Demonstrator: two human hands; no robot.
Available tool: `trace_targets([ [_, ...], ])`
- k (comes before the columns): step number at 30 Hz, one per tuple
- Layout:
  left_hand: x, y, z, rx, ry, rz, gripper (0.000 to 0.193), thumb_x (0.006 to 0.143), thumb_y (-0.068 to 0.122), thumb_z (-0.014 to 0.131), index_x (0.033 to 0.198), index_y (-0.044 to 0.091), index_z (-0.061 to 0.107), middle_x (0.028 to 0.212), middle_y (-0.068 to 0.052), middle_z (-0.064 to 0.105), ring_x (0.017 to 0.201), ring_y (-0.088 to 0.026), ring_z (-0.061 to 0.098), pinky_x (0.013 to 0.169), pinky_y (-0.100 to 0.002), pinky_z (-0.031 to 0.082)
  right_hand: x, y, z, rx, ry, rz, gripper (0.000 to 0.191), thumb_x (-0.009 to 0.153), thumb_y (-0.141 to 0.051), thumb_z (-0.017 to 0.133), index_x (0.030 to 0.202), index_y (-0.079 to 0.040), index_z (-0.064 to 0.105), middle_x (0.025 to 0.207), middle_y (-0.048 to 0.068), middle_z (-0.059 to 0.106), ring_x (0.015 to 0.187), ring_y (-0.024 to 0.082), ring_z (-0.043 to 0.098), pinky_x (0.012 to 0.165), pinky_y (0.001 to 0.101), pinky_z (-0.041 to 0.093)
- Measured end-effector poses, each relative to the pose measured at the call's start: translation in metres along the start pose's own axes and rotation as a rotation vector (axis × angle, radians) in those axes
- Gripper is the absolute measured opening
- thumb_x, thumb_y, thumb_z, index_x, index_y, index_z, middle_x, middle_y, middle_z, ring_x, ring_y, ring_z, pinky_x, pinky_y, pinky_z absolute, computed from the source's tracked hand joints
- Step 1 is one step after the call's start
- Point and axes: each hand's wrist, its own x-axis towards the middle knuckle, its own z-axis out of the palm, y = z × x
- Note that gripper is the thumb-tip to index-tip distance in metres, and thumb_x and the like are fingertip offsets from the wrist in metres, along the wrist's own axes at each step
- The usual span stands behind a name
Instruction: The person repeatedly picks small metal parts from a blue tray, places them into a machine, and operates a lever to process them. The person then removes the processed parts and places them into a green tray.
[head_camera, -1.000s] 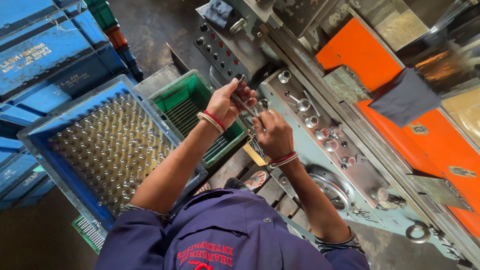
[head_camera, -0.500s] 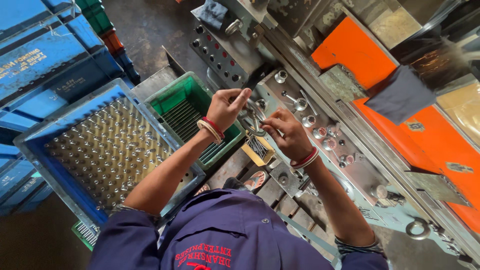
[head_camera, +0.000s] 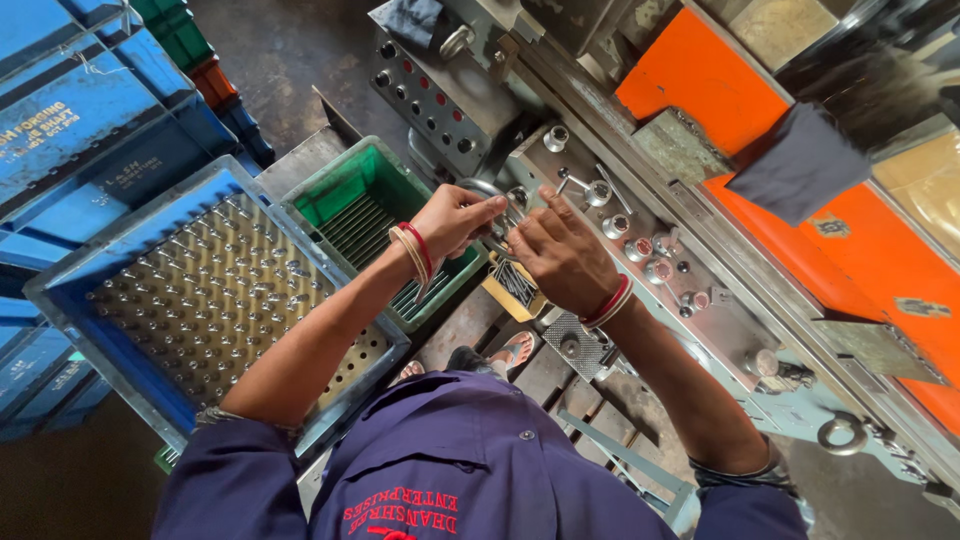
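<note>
From the head view I look down on a grimy concrete floor (head_camera: 300, 70) and a grey-green metal machine (head_camera: 700, 300) with orange panels (head_camera: 700, 80). Blue plastic crates (head_camera: 90, 110) with pale lettering are stacked at upper left. Nearer, a blue crate (head_camera: 70, 330) holds upright rows of shiny metal pins (head_camera: 220, 290); just beside it sits a green ribbed crate (head_camera: 350, 185). My left hand (head_camera: 455, 220) is clenched on a small metal part (head_camera: 497, 240) at the machine's edge. My right hand (head_camera: 560, 255) curls beside it, touching; what it grasps I cannot tell. A yellow box (head_camera: 515, 290) of thin dark rods lies below.
</note>
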Motion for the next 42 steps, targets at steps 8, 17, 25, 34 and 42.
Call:
trace_targets([
  [8,-0.014,-0.011,0.016,0.193,0.116,0.489,0.032,0.098,0.030,0.068,0.090,0.000,0.077,0.063,0.003,0.063,0.057,-0.003,0.052,0.049,-0.025,0.041,-0.009,-0.025,0.010,0.644,-0.183,0.486,0.039,0.085,-0.023,0.081,0.057,-0.001,0.065,0.051,0.011,0.055,0.041,0.020,0.046,0.046,0.0374,0.035],
  [17,0.008,-0.051,0.021,-0.168,0.075,0.414,0.021,0.097,0.020,0.071,0.088,0.001,0.074,0.065,0.006,0.057,0.055,-0.002,0.047,0.048,-0.022,0.035,-0.024,-0.041,0.036,0.799,0.176,0.599,0.041,0.090,-0.020,0.077,0.062,0.000,0.056,0.054,0.011,0.044,0.044,0.020,0.038,0.045,0.0348,0.033],
  [25,0.031,-0.134,-0.090,-0.993,0.151,-0.061,0.020,0.101,0.038,0.063,0.106,0.020,0.056,0.076,0.002,0.055,0.066,-0.013,0.050,0.064,-0.032,0.044,-0.151,-0.053,0.066,0.400,0.368,0.859,0.035,0.092,-0.019,0.071,0.064,-0.002,0.057,0.055,0.013,0.047,0.046,0.027,0.045,0.046,0.0406,0.035],
  [34,0.011,-0.208,-0.113,-0.683,0.507,-0.068,0.013,0.101,0.029,0.062,0.111,0.021,0.058,0.078,0.001,0.057,0.063,-0.013,0.049,0.053,-0.031,0.040,-0.357,-0.127,0.116,0.207,0.089,1.572,0.035,0.088,-0.030,0.075,0.071,-0.001,0.065,0.062,0.017,0.057,0.052,0.031,0.053,0.052,0.0417,0.043],
  [42,0.093,-0.055,-0.038,-0.489,0.275,0.284,0.008,0.104,0.020,0.064,0.103,0.011,0.063,0.076,0.001,0.055,0.057,-0.007,0.048,0.049,-0.023,0.042,-0.396,-0.057,0.028,-0.171,0.237,1.517,0.009,0.084,-0.009,0.072,0.092,-0.006,0.069,0.086,0.013,0.070,0.070,0.028,0.071,0.063,0.0375,0.056],
])
